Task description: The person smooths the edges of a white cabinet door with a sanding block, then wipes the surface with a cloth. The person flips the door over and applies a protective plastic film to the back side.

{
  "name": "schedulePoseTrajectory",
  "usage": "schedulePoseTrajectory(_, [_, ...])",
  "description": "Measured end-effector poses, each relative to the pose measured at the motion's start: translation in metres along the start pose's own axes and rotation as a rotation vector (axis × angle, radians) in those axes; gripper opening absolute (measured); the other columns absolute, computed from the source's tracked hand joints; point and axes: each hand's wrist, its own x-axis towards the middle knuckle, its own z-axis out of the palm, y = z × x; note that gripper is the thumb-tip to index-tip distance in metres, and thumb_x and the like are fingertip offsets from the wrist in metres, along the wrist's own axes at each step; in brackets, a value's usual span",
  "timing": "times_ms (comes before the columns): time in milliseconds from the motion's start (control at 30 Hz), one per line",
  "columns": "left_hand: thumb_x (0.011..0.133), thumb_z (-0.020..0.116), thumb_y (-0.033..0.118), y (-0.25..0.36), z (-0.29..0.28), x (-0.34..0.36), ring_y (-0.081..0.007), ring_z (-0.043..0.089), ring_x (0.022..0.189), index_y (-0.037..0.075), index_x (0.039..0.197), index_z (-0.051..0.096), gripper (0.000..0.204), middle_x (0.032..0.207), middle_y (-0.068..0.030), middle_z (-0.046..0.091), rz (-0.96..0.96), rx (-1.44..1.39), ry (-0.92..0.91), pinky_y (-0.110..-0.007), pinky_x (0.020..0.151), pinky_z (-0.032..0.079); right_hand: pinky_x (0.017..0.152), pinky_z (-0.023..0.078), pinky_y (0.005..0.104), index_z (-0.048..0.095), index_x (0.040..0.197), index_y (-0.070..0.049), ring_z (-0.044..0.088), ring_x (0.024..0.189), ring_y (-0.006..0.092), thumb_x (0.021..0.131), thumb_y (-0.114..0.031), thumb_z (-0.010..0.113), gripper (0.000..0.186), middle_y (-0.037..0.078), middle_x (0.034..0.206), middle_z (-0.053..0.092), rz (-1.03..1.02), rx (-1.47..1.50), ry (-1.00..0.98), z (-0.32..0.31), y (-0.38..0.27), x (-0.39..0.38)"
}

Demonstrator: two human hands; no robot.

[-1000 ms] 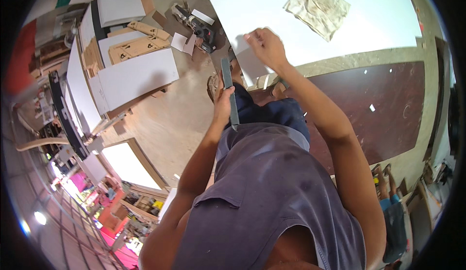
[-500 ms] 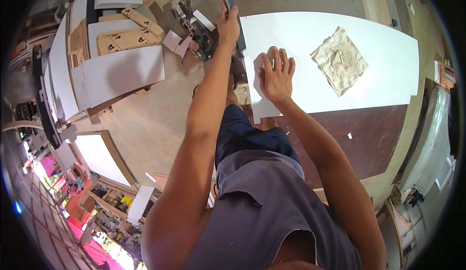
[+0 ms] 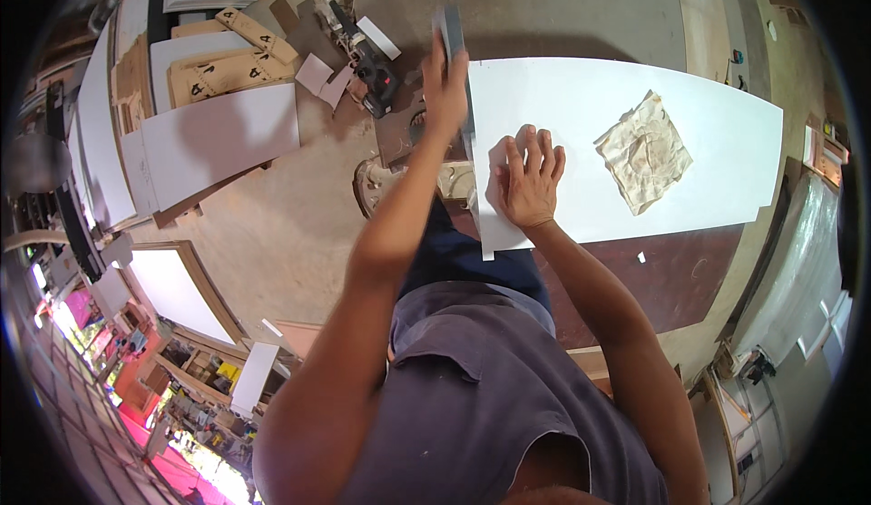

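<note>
The fingers (image 3: 438,54) of the left hand (image 3: 445,95) are closed around a long, narrow, dark grey straight-edged bar (image 3: 454,33), slightly blurred; those of the right hand (image 3: 530,198) are extended and a little parted, palm down on a broad white smooth-faced panel (image 3: 726,156). The bar lies at that panel's left short edge, its long axis running away from the body, roughly along the edge, its far end past the far corner; whether it touches the edge, I cannot tell. The left hand is nearer that edge, the right just inboard. Farther right lies a crumpled, stained cream cloth (image 3: 644,153); left, on the floor, a black power tool (image 3: 372,78).
</note>
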Motion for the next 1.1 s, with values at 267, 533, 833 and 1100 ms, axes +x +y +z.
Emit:
schedulePoseTrajectory(267, [0.097, 0.057, 0.025, -0.009, 0.001, -0.035, -0.0435, 0.050, 0.116, -0.001, 0.150, 0.033, 0.064, 0.124, -0.0318, 0.052, -0.025, 0.135, 0.063, -0.044, 0.101, 0.039, 0.113, 0.016, 0.0634, 0.048, 0.143, -0.011, 0.027, 0.142, 0.0466, 0.094, -0.031, 0.056, 0.054, 0.023, 0.153, 0.034, -0.025, -0.021, 0.033, -0.004, -0.003, -0.001])
schedulePoseTrajectory(533, [0.094, 0.054, 0.013, -0.068, -0.007, -0.241, -0.0456, 0.038, 0.134, -0.003, 0.154, 0.026, 0.068, 0.147, -0.0306, 0.035, 0.068, -0.027, -0.064, -0.051, 0.112, 0.029, 0.111, 0.019, 0.0649, 0.049, 0.141, -0.011, 0.027, 0.140, 0.0455, 0.093, -0.031, 0.057, 0.052, 0.022, 0.151, 0.035, -0.060, -0.091, 0.147, 0.009, 0.003, -0.002])
schedulePoseTrajectory(833, [0.096, 0.057, 0.031, -0.038, -0.019, -0.066, -0.0450, 0.053, 0.107, 0.002, 0.149, 0.038, 0.064, 0.122, -0.0331, 0.048, 0.120, 0.045, 0.027, -0.048, 0.093, 0.044, 0.112, 0.021, 0.0629, 0.052, 0.136, -0.012, 0.032, 0.138, 0.0458, 0.095, -0.030, 0.056, 0.045, 0.022, 0.147, 0.040, -0.138, -0.130, 0.243, 0.014, -0.011, -0.004])
schedulePoseTrajectory(1100, [0.095, 0.053, 0.017, -0.085, -0.008, -0.337, -0.0449, 0.044, 0.131, -0.006, 0.151, 0.029, 0.065, 0.143, -0.0326, 0.043, 0.024, -0.117, -0.045, -0.048, 0.111, 0.032, 0.112, 0.020, 0.0639, 0.051, 0.137, -0.012, 0.029, 0.139, 0.0458, 0.096, -0.031, 0.053, 0.045, 0.022, 0.147, 0.039, -0.059, -0.164, 0.240, 0.018, 0.004, -0.011])
